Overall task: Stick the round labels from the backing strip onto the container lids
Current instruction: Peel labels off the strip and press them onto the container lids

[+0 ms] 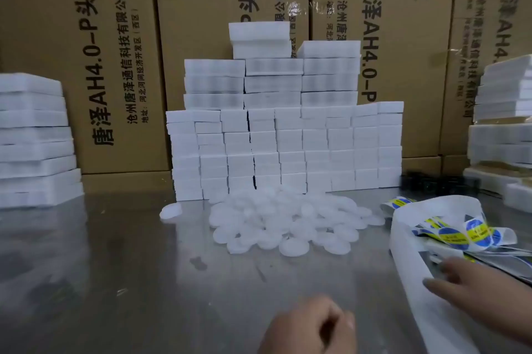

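A heap of white round container lids (288, 221) lies on the steel table (115, 267) in front of a wall of white boxes. A white backing strip (414, 267) loops along the right side, carrying blue and yellow round labels (449, 234). My right hand (478, 287) lies at the right edge with straight fingers resting on the strip. My left hand (311, 327) hovers over the table's near edge with curled fingers, and I see nothing in it.
White boxes (288, 146) are stacked behind the lids, with more stacks at far left (34, 140) and far right (503, 111). Brown cartons (115, 51) form the back wall. One lone lid (171, 211) lies left of the heap.
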Motion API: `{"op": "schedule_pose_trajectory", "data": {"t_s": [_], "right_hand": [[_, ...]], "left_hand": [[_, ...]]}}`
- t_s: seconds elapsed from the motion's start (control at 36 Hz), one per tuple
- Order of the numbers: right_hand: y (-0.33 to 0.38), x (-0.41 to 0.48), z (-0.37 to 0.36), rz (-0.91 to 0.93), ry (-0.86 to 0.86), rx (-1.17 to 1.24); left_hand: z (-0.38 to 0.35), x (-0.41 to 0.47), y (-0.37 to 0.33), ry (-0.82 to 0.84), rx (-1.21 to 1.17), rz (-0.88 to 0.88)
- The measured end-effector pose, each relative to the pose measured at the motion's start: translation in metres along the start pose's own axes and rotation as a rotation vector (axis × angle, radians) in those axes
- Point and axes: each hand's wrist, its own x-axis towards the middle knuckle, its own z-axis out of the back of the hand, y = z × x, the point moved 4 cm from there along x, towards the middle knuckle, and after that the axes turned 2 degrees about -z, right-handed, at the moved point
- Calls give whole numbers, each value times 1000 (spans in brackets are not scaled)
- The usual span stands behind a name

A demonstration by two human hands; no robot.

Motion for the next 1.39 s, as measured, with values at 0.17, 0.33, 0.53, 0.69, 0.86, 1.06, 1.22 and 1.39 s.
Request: {"op": "schedule_pose_trajectory", "data": {"t_s": [0.17, 0.33, 0.53, 0.69, 0.86, 1.06, 1.22, 1.39], "right_hand": [[25, 22, -31, -105, 182, -215], [76, 38, -45, -102, 221, -36], [145, 51, -55, -57, 297, 798], [188, 60, -43, -161, 384, 1309], [184, 53, -55, -221, 537, 1748], [160, 49, -94, -323, 571, 1782], [166, 34, -100, -112, 666, 1596], [174, 25, -103, 175, 507, 1110]], "left_hand": [[9, 56, 7, 41, -37, 23], [8, 114, 45, -238, -787, 483], [16, 164, 56, -541, -1418, 623], [35, 220, 38, -478, -1157, 463], [44, 214, 49, -283, -527, 263], [-1, 127, 82, 19, -630, 233], [-4, 123, 69, 26, -773, 190], [13, 132, 87, -35, -934, 347]]}}
